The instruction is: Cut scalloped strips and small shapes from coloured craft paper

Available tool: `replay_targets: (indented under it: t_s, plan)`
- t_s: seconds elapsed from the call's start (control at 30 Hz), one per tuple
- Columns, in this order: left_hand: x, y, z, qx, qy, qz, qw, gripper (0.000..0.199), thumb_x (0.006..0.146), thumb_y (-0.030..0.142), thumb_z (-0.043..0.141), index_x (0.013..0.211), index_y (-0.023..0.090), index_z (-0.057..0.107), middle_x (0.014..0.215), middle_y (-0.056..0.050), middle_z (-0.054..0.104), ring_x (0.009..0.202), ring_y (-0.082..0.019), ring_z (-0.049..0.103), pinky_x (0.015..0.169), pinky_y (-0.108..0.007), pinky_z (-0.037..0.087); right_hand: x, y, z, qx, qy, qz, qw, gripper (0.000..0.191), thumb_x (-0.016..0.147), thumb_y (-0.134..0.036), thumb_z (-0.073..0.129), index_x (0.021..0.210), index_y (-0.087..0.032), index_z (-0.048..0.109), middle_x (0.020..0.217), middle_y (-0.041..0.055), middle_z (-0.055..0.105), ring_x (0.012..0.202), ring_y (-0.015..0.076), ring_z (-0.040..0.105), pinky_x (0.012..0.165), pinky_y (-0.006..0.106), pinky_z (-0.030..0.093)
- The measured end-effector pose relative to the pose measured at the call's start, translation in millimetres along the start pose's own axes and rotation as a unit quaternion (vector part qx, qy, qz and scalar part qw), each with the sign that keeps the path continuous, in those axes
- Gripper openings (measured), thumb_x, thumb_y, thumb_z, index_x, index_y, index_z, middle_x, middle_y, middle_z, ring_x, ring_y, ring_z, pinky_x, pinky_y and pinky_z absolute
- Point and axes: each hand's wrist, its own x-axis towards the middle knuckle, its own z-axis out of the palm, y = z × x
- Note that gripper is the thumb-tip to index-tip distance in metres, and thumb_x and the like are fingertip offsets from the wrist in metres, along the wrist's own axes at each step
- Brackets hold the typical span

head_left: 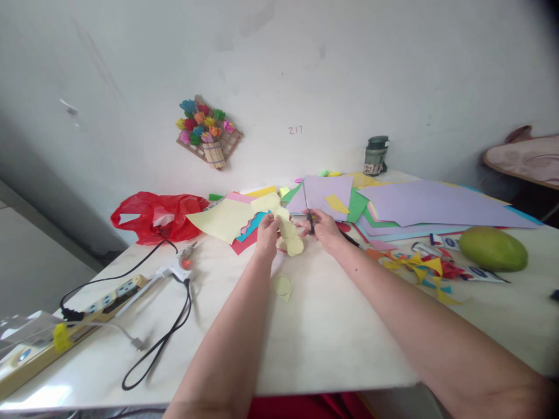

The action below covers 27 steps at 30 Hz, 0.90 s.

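Near the middle of the table, my left hand point(268, 234) is closed on a pale yellow paper strip point(285, 226) with rounded, scalloped edges. My right hand point(325, 228) grips a pair of scissors point(310, 220) by the handles, and the blades point up and away from me. The scissors are just right of the paper, and I cannot tell whether they touch it. On the table below my hands lies a small pale yellow paper piece point(283, 287) with a circle drawn on it. Blue and red paper point(244, 241) lies behind my left hand.
A glue gun point(181, 262) with its cable and a power strip point(109, 305) occupy the left side, near a red plastic bag point(152, 218). Lilac sheets point(437, 203) are stacked behind. Paper scraps point(419, 267), glue tubes point(478, 273) and a green mango point(493, 248) lie right.
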Motion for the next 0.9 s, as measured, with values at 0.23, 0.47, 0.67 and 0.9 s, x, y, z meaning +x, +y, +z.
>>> replay_targets:
  t_s: [0.23, 0.47, 0.67, 0.9]
  plan:
    - [13.3, 4.3, -24.2, 0.006, 0.053, 0.025, 0.998, 0.028, 0.072, 0.032, 0.069, 0.09, 0.021, 0.051, 0.058, 0.007, 0.053, 0.047, -0.009, 0.051, 0.052, -0.021, 0.042, 1.8, -0.9, -6.5, -0.021, 0.017, 0.011, 1.0, 0.039, 0.069, -0.047, 0.075, 0.088, -0.016, 0.06, 0.056, -0.0034, 0.057, 0.039, 0.007, 0.047, 0.038, 0.019, 0.032]
    - [6.1, 10.7, -39.1, 0.121, -0.12, -0.035, 0.985, 0.028, 0.071, 0.043, 0.074, 0.068, 0.019, 0.06, 0.048, 0.003, 0.049, 0.037, -0.007, 0.041, 0.039, -0.021, 0.031, 11.2, 5.7, -18.9, -0.032, -0.009, 0.01, 0.999, 0.035, 0.07, -0.047, 0.073, 0.077, -0.015, 0.06, 0.058, 0.0012, 0.064, 0.046, 0.0068, 0.049, 0.04, 0.017, 0.029]
    - [-1.6, 17.9, -36.7, 0.216, -0.252, -0.093, 0.939, 0.025, 0.074, 0.044, 0.072, 0.065, 0.021, 0.067, 0.058, -0.002, 0.063, 0.045, -0.012, 0.051, 0.041, -0.022, 0.032, 16.0, 7.4, -30.1, 0.006, -0.035, 0.03, 0.999, 0.038, 0.058, -0.029, 0.082, 0.086, -0.016, 0.06, 0.059, -0.003, 0.062, 0.048, 0.0086, 0.054, 0.045, 0.019, 0.036]
    - [-3.0, 16.9, -34.5, 0.109, -0.211, -0.182, 0.954, 0.013, 0.073, 0.033, 0.075, 0.071, 0.021, 0.069, 0.062, -0.005, 0.067, 0.051, -0.016, 0.059, 0.046, -0.024, 0.042, 10.0, -1.5, -24.5, 0.016, -0.049, 0.011, 0.999, 0.033, 0.053, -0.015, 0.079, 0.078, -0.018, 0.057, 0.057, -0.0072, 0.056, 0.05, 0.0082, 0.052, 0.048, 0.02, 0.043]
